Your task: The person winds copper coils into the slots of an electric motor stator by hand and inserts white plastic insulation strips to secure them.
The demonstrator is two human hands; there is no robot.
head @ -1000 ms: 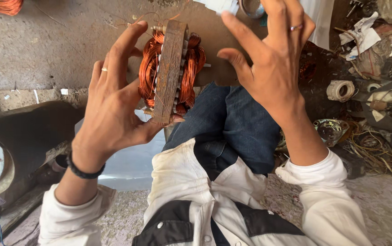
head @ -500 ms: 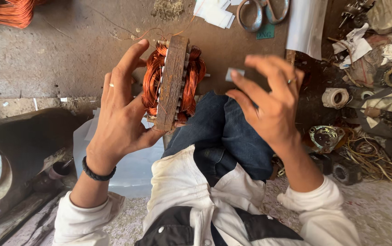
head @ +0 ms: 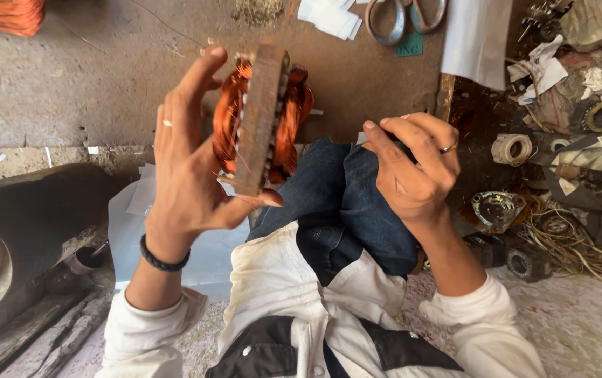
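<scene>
Standing on edge above the denim knee (head: 343,203), the copper-wound stator (head: 262,119) sits pinched in the left grip (head: 189,175), thumb under, fingers behind. The right grip (head: 413,168) curls near it; whether it pinches anything, I cannot tell. Scissors (head: 406,17), white paper slips (head: 332,15) and a small teal label (head: 409,45) lie along the floor's far edge.

White sleeves, black wristband, rings
</scene>
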